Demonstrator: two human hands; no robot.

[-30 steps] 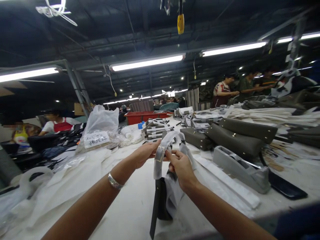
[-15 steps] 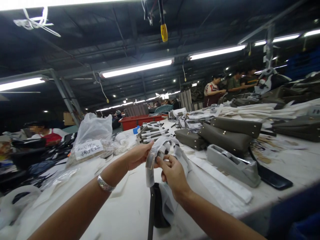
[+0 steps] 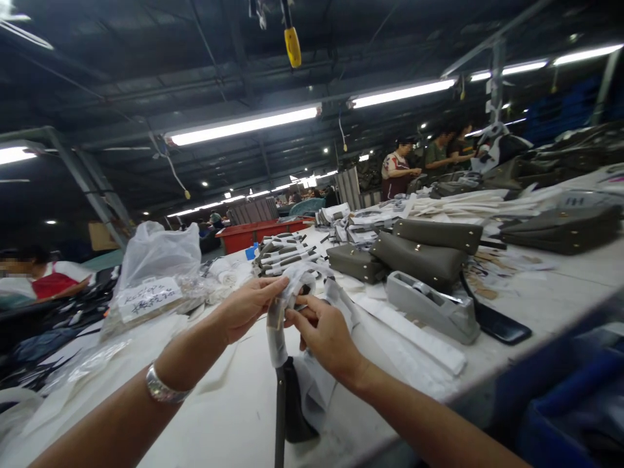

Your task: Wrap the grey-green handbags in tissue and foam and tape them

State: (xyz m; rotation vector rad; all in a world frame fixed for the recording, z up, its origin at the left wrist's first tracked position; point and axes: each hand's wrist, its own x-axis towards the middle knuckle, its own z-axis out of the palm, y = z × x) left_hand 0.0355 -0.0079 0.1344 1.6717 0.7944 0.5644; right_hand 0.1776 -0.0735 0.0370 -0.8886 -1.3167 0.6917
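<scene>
A curved bag handle (image 3: 277, 348) wrapped in white sheet, with a clear strip of tape around it, stands over the table in front of me. My left hand (image 3: 246, 305) pinches its upper bend between thumb and fingers. From the other side, my right hand (image 3: 327, 335) grips the wrapping just below the bend, its thumb and index finger pressed together. Dark ends of the strap (image 3: 279, 416) hang out under the wrapping, and white sheet (image 3: 314, 390) lies behind them. What exactly lies under my right fingertips is hidden.
Right of my hands are a grey tape dispenser (image 3: 431, 305), a black phone (image 3: 502, 323) and dark olive bags (image 3: 419, 257). Wrapped handles (image 3: 285, 253) are piled ahead. A labelled plastic bag (image 3: 158, 260) stands left. A red bin (image 3: 260, 234) and several people are farther back.
The view has turned a little to the right, so things sit farther left. Both hands stay on the wrapped handle, and the right fingers have shifted along the wrapping.
</scene>
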